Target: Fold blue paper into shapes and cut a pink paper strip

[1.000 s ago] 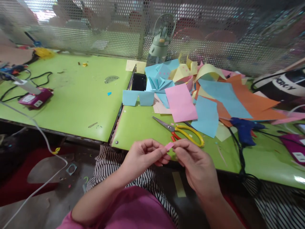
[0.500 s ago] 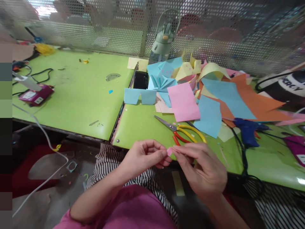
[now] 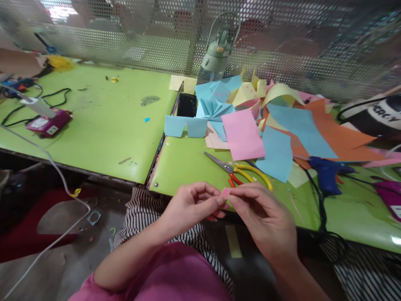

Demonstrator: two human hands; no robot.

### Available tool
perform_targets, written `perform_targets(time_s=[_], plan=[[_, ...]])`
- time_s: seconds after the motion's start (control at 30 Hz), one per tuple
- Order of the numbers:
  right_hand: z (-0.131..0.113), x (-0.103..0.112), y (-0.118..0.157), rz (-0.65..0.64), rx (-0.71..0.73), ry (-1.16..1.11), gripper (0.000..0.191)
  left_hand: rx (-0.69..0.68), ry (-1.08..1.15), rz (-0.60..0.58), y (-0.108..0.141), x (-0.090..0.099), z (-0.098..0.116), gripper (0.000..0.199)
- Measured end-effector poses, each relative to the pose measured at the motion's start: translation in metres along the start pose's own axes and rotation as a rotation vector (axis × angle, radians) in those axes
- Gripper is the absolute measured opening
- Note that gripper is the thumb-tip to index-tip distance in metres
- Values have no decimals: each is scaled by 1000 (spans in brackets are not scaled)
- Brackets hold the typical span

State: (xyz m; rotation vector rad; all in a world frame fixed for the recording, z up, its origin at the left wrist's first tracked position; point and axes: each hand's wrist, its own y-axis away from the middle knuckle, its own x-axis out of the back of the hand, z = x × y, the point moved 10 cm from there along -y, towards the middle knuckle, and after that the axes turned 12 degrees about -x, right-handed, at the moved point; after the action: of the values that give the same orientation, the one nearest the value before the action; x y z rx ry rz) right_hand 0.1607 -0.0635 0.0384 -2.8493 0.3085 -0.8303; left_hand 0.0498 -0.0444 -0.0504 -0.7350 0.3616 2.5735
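Between my two hands, at the table's front edge, is a small piece of pink paper (image 3: 225, 193). The thumb and fingers of my left hand (image 3: 196, 203) pinch its left side. My right hand (image 3: 266, 217) pinches the opposite side between thumb and forefinger. Just beyond the hands lie scissors (image 3: 236, 170) with yellow and red handles, blades pointing left and away; my right hand partly covers the handles. A larger pink sheet (image 3: 243, 134) rests behind the scissors, beside a blue sheet (image 3: 275, 153).
A blue glue gun (image 3: 327, 173) with its cable lies at right. Cut and folded paper is heaped behind, with a phone (image 3: 186, 105) and a green bottle (image 3: 215, 58) by the mesh panel (image 3: 140, 33). A purple power socket (image 3: 48, 123) stands far left.
The pink piece has turned slightly and shows more of its flat face. My right fingers have shifted a little on it; both hands keep their pinch.
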Motion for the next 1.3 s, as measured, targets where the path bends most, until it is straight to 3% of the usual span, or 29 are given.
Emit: perform_targets(time_s=[0.2, 0.33, 0.57, 0.63, 0.97, 1.3], plan=[[-5, 0, 0, 7, 40, 13, 6, -2, -26, -4, 0, 0, 0, 42], [-13, 4, 1, 58, 149, 79, 11, 55, 0, -19, 1, -2, -4, 43], [-51, -2, 32, 156, 726, 480, 26, 83, 10, -67, 2, 0, -5, 46], [-54, -5, 38, 143, 816, 542, 25, 86, 20, -58, 2, 1, -5, 46], [-56, -9, 38, 168, 865, 639, 22, 78, 92, -27, 2, 2, -3, 41], [-52, -11, 42, 192, 890, 695, 27, 64, 21, 7, 3, 5, -5, 44]])
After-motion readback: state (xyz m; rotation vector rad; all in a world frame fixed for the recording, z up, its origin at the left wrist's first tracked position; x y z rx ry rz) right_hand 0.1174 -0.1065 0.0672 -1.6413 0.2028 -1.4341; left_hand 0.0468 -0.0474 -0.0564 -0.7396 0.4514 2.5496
